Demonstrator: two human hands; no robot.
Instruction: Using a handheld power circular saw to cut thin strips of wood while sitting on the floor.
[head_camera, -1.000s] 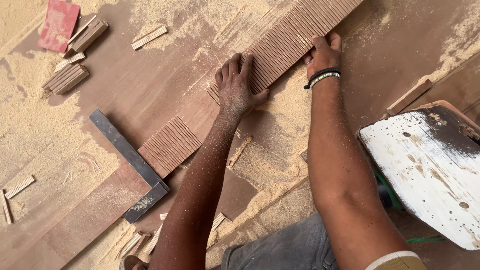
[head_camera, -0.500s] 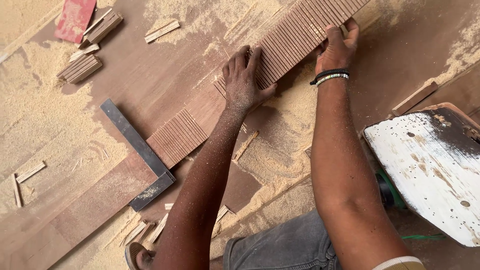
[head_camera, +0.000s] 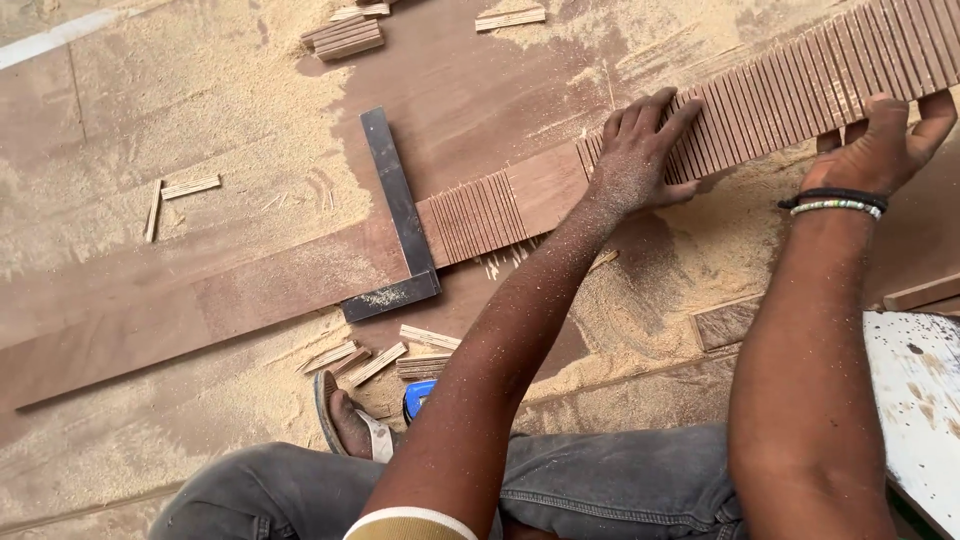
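A long brown wooden strip (head_camera: 250, 290) lies diagonally on a sawdust-covered board. Its right part is a row of thin cut slats (head_camera: 790, 85) packed side by side. My left hand (head_camera: 640, 150) lies flat with spread fingers on the slats near their left end. My right hand (head_camera: 885, 135), with bead bracelets at the wrist, grips the near edge of the slat row at the far right. A shorter group of slats (head_camera: 485, 215) sits next to a dark metal try square (head_camera: 395, 215) that lies across the strip.
Small offcut stacks (head_camera: 345, 38) lie at the top, loose slats (head_camera: 185, 188) at the left and more (head_camera: 390, 358) near my sandalled foot (head_camera: 350, 420). A white paint-stained board (head_camera: 920, 400) sits at the right. Sawdust covers much of the surface.
The view has shifted so the strip and square appear further right and lower. Both hands stay on the slat row, which has slid along the strip, leaving a gap to the short group.
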